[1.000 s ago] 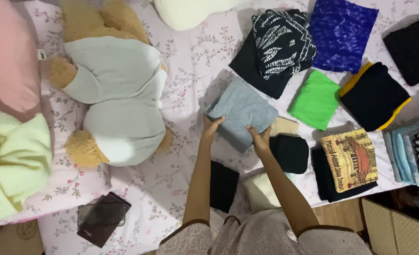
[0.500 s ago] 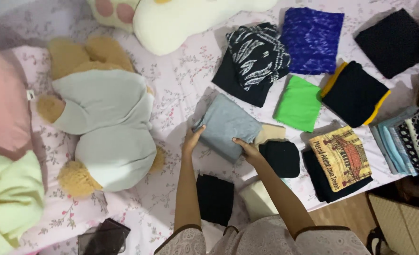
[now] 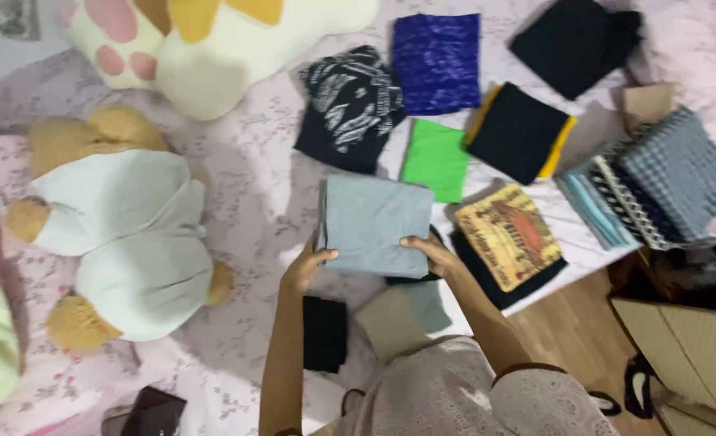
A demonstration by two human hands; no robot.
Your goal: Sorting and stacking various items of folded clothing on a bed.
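Between both hands (image 3: 371, 260), a soft grey folded rectangular garment (image 3: 374, 224).

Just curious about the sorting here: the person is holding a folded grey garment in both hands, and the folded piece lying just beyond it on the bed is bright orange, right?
Not quite. The left hand and right hand do hold the folded grey garment, but the folded piece just beyond it on the bed is bright green, not orange, as the head view shows.
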